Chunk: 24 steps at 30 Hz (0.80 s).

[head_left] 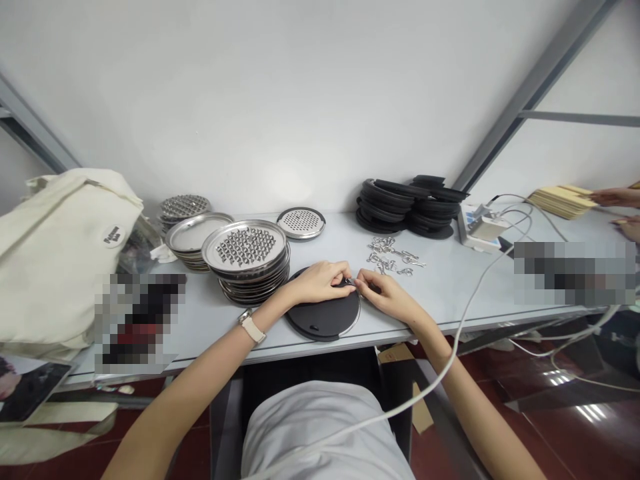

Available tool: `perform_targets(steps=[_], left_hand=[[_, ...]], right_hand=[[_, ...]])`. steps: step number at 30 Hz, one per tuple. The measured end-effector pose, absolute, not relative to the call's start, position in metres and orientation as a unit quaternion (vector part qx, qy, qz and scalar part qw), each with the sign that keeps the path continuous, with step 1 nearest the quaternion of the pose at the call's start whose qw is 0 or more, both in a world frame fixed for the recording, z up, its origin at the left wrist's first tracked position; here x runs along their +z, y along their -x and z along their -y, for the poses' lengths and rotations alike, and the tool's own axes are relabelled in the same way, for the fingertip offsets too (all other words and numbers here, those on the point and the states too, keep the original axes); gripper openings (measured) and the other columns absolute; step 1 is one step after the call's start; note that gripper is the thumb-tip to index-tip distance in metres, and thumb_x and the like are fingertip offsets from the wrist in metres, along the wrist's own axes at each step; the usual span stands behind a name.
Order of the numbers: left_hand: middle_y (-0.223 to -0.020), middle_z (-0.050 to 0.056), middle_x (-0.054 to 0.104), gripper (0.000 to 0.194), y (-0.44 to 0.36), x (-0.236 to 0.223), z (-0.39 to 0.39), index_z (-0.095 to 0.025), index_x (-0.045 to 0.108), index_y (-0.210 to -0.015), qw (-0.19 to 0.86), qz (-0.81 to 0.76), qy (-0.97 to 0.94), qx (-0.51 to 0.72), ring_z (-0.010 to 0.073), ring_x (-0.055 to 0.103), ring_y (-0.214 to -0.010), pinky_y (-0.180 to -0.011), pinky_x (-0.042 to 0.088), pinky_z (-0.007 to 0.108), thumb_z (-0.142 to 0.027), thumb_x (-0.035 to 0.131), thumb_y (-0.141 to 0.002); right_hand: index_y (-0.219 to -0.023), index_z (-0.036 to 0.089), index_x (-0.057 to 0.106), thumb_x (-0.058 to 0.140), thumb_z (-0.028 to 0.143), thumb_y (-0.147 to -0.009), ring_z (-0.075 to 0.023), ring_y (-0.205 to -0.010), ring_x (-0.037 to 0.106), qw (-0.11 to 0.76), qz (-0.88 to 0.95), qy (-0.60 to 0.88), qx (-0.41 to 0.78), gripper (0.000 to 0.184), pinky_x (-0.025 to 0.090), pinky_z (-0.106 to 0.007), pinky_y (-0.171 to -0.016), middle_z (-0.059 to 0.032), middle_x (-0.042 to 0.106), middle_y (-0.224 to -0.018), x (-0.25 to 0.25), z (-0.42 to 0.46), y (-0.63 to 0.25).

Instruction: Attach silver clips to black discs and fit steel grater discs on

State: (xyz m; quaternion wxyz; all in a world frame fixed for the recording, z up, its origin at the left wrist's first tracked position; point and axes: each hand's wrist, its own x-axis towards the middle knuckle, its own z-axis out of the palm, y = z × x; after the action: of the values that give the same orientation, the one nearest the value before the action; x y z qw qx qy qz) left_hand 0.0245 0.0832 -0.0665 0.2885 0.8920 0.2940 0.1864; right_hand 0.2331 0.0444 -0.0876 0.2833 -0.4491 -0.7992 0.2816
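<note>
A black round disc (323,317) with a thin metal rim showing on its right lies at the table's front edge. My left hand (323,283) rests over its far part, thumb and fingers closed at its far right edge. Against the same spot, my right hand (387,299) pinches with thumb and forefinger. A small shiny metal piece (349,282) shows between the two hands; its shape is mostly hidden by fingers. Several loose wire-like metal clips (387,253) lie just beyond my right hand.
Stacked round metal grater plates (245,248) stand left of the disc, with a perforated plate (301,223) behind. Black rings (387,203) are piled at the back. A power strip (477,230) and white cable (467,320) are right. A bag (65,253) sits left; another person's hands (623,200) are far right.
</note>
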Motion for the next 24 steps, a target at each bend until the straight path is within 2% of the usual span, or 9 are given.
perform_targets(steps=[16, 24], left_hand=[[-0.06, -0.009, 0.043, 0.021, -0.0253, -0.0676, -0.0842, -0.019, 0.052, -0.093, 0.28, -0.29, -0.896, 0.185, 0.0081, 0.041, -0.053, -0.055, 0.028, 0.021, -0.037, 0.058, -0.086], [-0.061, -0.009, 0.043, 0.019, -0.0262, -0.0657, -0.0817, -0.02, 0.05, -0.091, 0.28, -0.302, -0.892, 0.189, 0.0085, 0.04, -0.053, -0.054, 0.028, 0.022, -0.035, 0.059, -0.083]], right_hand=[[-0.07, 0.02, 0.038, 0.041, 0.033, -0.096, -0.0122, -0.059, 0.036, 0.303, 0.793, 0.446, 0.283, 0.029, 0.03, -0.025, -0.058, 0.0044, 0.036, -0.062, -0.0905, -0.0455, -0.2372], [-0.072, 0.02, 0.042, 0.039, 0.032, -0.097, -0.0122, -0.059, 0.037, 0.282, 0.816, 0.431, 0.262, 0.027, 0.03, -0.026, -0.058, 0.004, 0.039, -0.063, -0.0865, -0.0454, -0.2314]])
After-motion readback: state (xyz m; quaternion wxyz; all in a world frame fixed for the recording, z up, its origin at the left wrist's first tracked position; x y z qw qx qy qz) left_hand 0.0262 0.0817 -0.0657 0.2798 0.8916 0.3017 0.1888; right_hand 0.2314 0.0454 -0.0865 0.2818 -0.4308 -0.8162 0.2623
